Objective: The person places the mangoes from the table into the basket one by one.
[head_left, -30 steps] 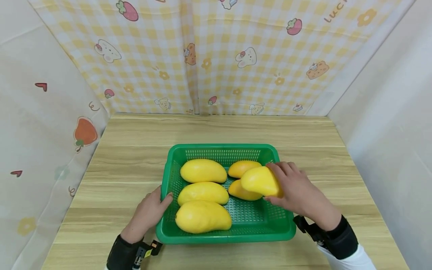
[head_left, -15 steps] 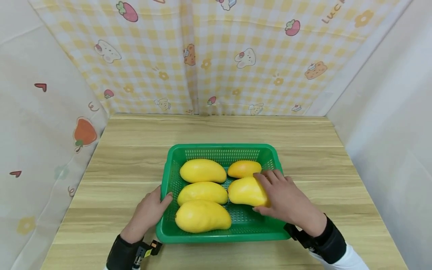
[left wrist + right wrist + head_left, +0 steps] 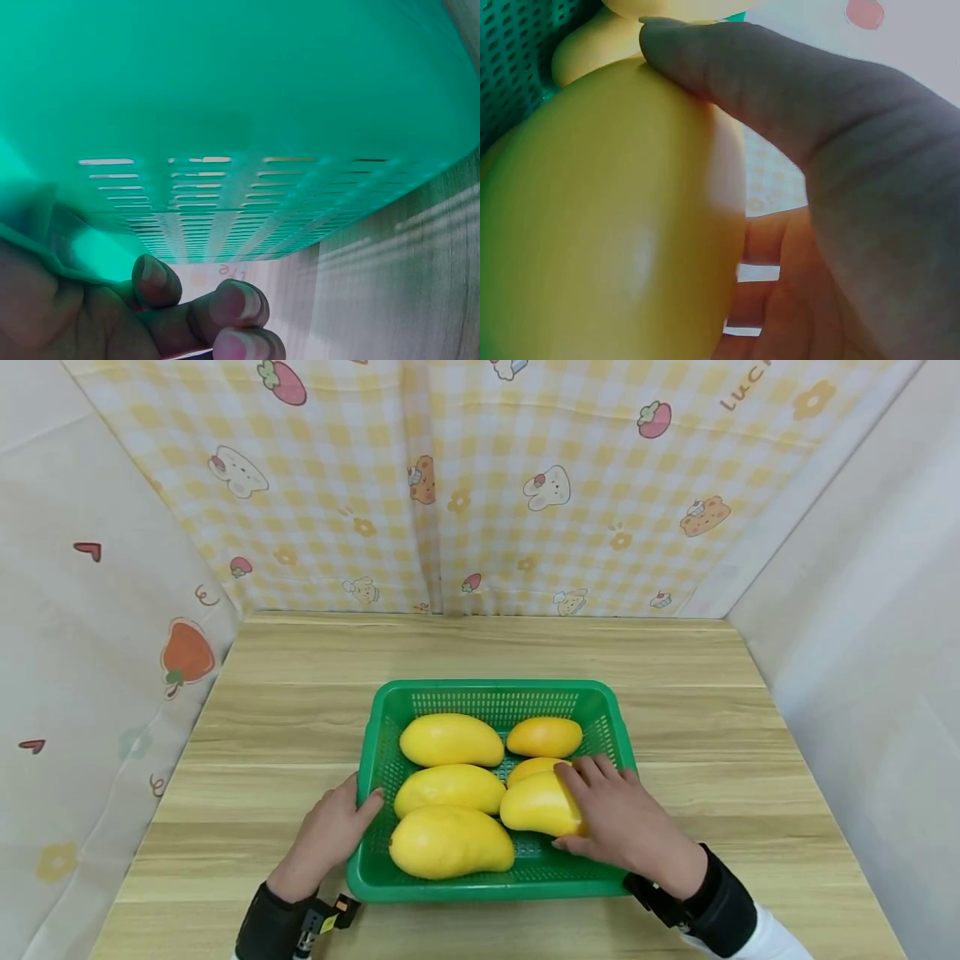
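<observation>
A green plastic basket [image 3: 495,892] with yellow mangoes in it sits on the table. My left hand [image 3: 330,835] grips its left rim, thumb over the inside; in the left wrist view the fingers [image 3: 238,301] curl beside the basket's slotted wall [image 3: 225,90]. Inside the basket, my right hand [image 3: 630,822] holds a mango [image 3: 538,806] by its right end, the thumb [image 3: 727,67] across its surface in the right wrist view. This mango partly hides a smaller mango [image 3: 531,768] behind it. Another small, more orange mango [image 3: 544,737] lies at the back right.
Three larger mangoes fill the basket's left side: a back one [image 3: 452,740], a middle one [image 3: 450,789] and a front one [image 3: 450,843]. A wood-grain table [image 3: 300,693] lies underneath. A checked curtain [image 3: 480,527] stands behind, with pale walls at both sides.
My right hand has brought the mango down and left into the basket, then toward the front, uncovering part of the small mango behind. My left hand has stayed on the rim.
</observation>
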A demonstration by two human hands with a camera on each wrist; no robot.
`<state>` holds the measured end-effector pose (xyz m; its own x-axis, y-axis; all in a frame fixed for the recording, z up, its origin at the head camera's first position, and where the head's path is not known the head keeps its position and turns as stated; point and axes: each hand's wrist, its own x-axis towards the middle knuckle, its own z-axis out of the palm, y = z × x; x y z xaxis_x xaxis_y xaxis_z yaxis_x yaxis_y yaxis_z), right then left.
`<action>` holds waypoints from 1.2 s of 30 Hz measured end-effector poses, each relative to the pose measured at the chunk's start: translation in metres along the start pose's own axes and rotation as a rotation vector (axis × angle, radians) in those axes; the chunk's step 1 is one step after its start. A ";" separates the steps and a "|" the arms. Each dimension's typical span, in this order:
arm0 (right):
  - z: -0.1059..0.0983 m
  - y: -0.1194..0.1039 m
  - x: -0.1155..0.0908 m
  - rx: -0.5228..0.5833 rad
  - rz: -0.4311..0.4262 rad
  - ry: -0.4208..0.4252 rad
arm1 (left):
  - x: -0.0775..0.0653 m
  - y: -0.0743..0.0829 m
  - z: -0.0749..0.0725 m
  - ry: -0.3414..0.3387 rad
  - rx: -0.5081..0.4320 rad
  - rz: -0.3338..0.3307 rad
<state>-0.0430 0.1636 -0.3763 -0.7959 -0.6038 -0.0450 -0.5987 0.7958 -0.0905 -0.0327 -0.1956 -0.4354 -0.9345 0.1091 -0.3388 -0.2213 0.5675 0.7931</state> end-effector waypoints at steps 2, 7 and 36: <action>0.000 -0.002 -0.001 0.006 0.007 -0.009 | 0.000 0.000 0.000 0.006 0.008 0.006; 0.001 -0.005 -0.001 0.013 0.020 -0.050 | 0.000 0.000 0.000 0.015 0.021 0.016; 0.004 -0.019 0.009 0.107 0.079 -0.278 | 0.000 -0.002 0.000 0.007 0.014 0.018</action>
<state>-0.0388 0.1431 -0.3787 -0.7755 -0.5411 -0.3252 -0.5113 0.8405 -0.1792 -0.0324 -0.1967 -0.4377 -0.9402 0.1139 -0.3209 -0.2004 0.5766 0.7920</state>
